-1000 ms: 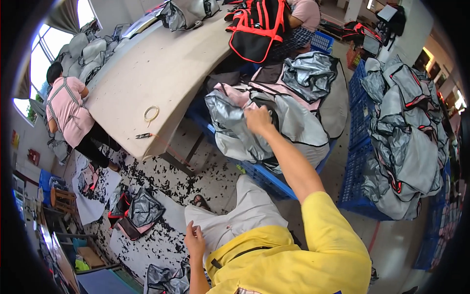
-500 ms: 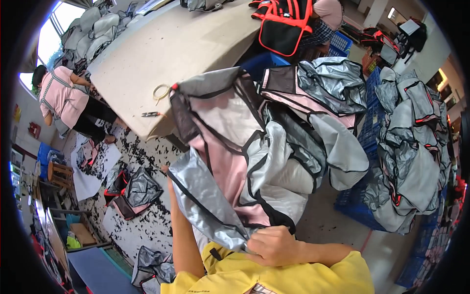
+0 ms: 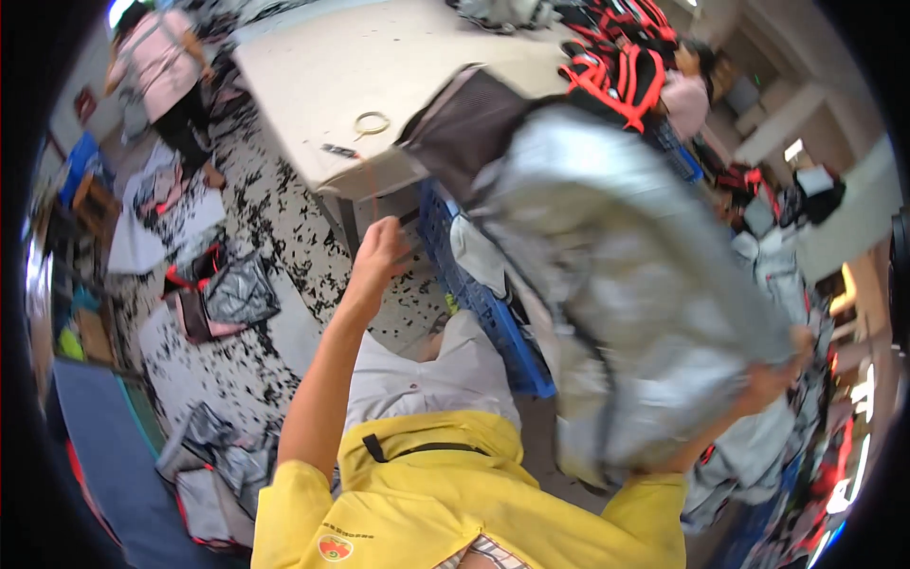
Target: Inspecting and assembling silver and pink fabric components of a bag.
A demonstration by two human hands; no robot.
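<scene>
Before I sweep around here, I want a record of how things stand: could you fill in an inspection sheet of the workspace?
Surface: pale table, bearing a ring and small tool.
Job's things: silver piece, raised, blurred; blue crate partly hidden behind it.
Clutter: black scraps and fabric pieces on the floor.
Grips: right grip holds the silver piece's edge; left grip loosely curled, apart from it.
Cables: nothing seen.
Surroundings: person left of the table, another person to its right.

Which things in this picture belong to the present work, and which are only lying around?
Seemingly in use:
silver-grey fabric piece, in the right hand
blue crate

Probably lying about:
pale ring and small tool, on the table
black scraps on the floor
</scene>
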